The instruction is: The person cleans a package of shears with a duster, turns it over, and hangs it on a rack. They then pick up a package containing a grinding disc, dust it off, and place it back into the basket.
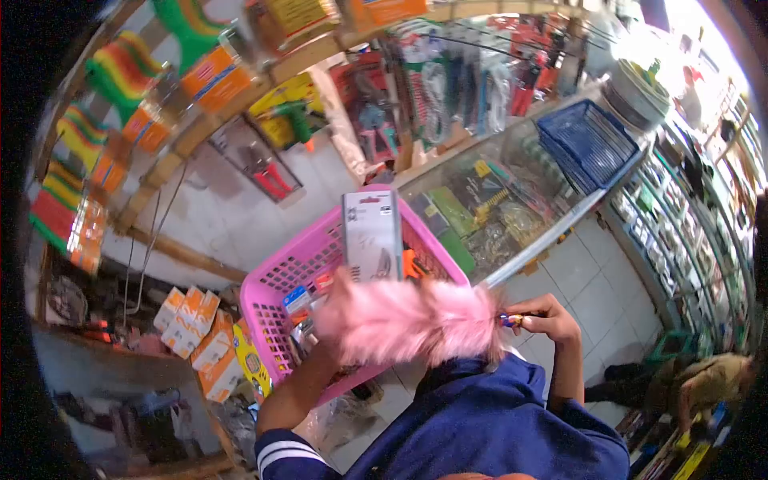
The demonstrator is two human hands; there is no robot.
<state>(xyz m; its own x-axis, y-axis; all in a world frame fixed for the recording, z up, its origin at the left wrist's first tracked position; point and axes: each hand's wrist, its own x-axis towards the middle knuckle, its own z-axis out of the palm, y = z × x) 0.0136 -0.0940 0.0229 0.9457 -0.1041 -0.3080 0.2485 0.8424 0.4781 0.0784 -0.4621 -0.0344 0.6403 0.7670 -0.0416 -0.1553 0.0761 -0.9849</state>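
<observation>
My right hand (548,317) is closed around the short handle of a fluffy pink feather duster (416,320). The duster stretches leftward across the front of a pink plastic basket (272,276). Behind its feathers rises a grey-and-white blister pack (370,232) with a cutting tool pictured on it; the feathers overlap its lower end. My left forearm (292,388) reaches up toward the foot of this pack, and the duster hides the left hand and its fingers. Inside the basket lie an orange item (414,264) and a small blue-and-white packet (297,300).
A glass display case (456,200) holds packaged goods, with a blue wire basket (588,144) on top. Packaged tools hang along the back wall. Orange-and-white boxes (212,352) are stacked left of the pink basket. At the lower right, another person (708,384) bends over.
</observation>
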